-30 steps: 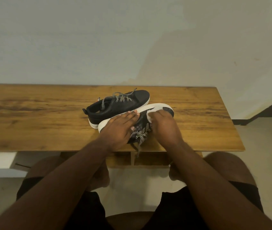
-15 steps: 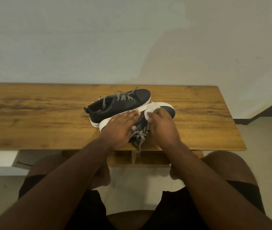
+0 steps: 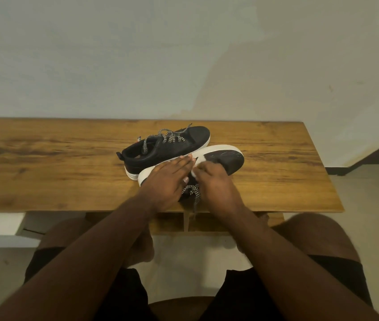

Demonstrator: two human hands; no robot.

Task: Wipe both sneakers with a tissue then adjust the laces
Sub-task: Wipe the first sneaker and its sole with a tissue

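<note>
Two black sneakers with white soles and black-and-white laces lie on the wooden table (image 3: 45,172). The far sneaker (image 3: 160,150) stands upright. The near sneaker (image 3: 228,158) is tipped on its side, sole rim facing away from me. My left hand (image 3: 167,179) lies flat on its side and holds it down. My right hand (image 3: 216,181) presses a white tissue (image 3: 201,159) against the upper, just behind the toe. Only small bits of tissue show at my fingertips. A loose lace (image 3: 194,195) hangs over the table's front edge.
A pale wall rises right behind the table. Open shelf compartments (image 3: 207,222) sit under the tabletop. My knees and dark shorts fill the bottom of the view. A dark baseboard (image 3: 369,158) runs along the floor at the right.
My right hand has slid with the tissue from the toe back toward the laces, uncovering the toe cap. My left hand has stayed on the sneaker.
</note>
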